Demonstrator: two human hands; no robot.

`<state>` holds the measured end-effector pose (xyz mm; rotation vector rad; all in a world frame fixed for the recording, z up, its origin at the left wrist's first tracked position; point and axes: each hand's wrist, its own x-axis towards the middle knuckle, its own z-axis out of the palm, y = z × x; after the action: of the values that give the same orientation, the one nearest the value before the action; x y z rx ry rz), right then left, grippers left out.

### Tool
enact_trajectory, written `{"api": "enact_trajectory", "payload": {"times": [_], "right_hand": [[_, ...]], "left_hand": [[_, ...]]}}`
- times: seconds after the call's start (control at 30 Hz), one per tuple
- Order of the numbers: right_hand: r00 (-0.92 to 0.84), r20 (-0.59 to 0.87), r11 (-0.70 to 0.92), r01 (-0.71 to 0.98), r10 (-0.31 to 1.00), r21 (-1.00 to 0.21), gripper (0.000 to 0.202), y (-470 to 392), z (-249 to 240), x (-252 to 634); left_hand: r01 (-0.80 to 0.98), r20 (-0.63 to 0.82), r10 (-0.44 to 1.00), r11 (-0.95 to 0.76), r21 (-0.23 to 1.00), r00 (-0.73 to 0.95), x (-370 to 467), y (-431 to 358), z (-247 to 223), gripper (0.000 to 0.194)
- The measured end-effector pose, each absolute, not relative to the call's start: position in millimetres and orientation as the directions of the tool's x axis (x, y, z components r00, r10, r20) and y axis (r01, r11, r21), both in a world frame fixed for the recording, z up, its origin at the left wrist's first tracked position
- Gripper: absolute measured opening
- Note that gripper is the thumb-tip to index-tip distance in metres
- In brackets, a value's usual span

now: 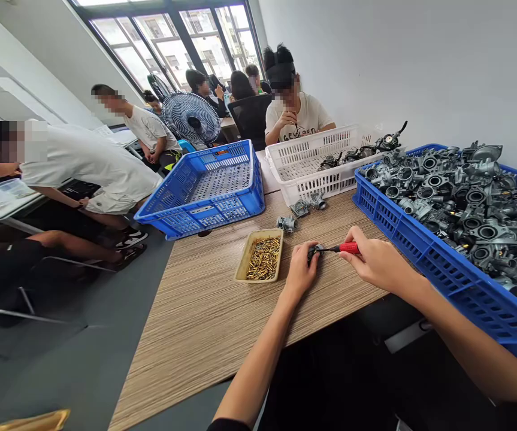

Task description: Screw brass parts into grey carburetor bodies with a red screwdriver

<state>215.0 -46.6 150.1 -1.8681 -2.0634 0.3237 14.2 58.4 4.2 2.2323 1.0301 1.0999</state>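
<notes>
Carburetor part [314, 249] at the bench [204, 311], pinched in my nearly closed left hand [301, 270]; small in view, but probably rigid metal, best held by its sides. Right hand [379, 260] closed round red screwdriver [348, 246].

bright daylight from windows [175, 42] at twelve o'clock, panes washed out, soft shadows, edges stretched, faces pixelated

Round fan [192, 118] and black chair [250, 117] near wide windows [162, 42]
</notes>
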Motion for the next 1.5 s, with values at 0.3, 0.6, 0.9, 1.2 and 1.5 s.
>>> {"api": "enact_trajectory", "payload": {"times": [0.3,0.6,0.9,1.2,1.5], "right_hand": [[-0.139,0.114,0.175,0.883,0.984,-0.436,0.016,-50.4,149.5,214.7],[-0.089,0.11,0.127,0.9,0.99,-0.416,0.013,-46.7,145.4,215.7],[-0.079,0.104,0.117,0.894,0.991,-0.433,0.014,-45.5,145.9,215.3],[-0.089,0.111,0.13,0.883,0.99,-0.451,0.013,-45.9,145.4,213.2],[-0.093,0.113,0.135,0.876,0.989,-0.462,0.012,-45.7,144.8,211.2]], "left_hand": [[0.438,0.48,0.789,-0.613,0.657,0.384,14.4,59.3,4.4,0.021],[0.423,0.486,0.784,-0.619,0.661,0.387,14.0,59.6,4.1,0.02],[0.438,0.467,0.796,-0.603,0.667,0.385,14.0,59.0,5.3,0.02],[0.442,0.46,0.803,-0.593,0.673,0.378,13.7,57.9,7.3,0.02],[0.446,0.466,0.804,-0.594,0.669,0.37,13.2,57.7,8.3,0.02]]}}
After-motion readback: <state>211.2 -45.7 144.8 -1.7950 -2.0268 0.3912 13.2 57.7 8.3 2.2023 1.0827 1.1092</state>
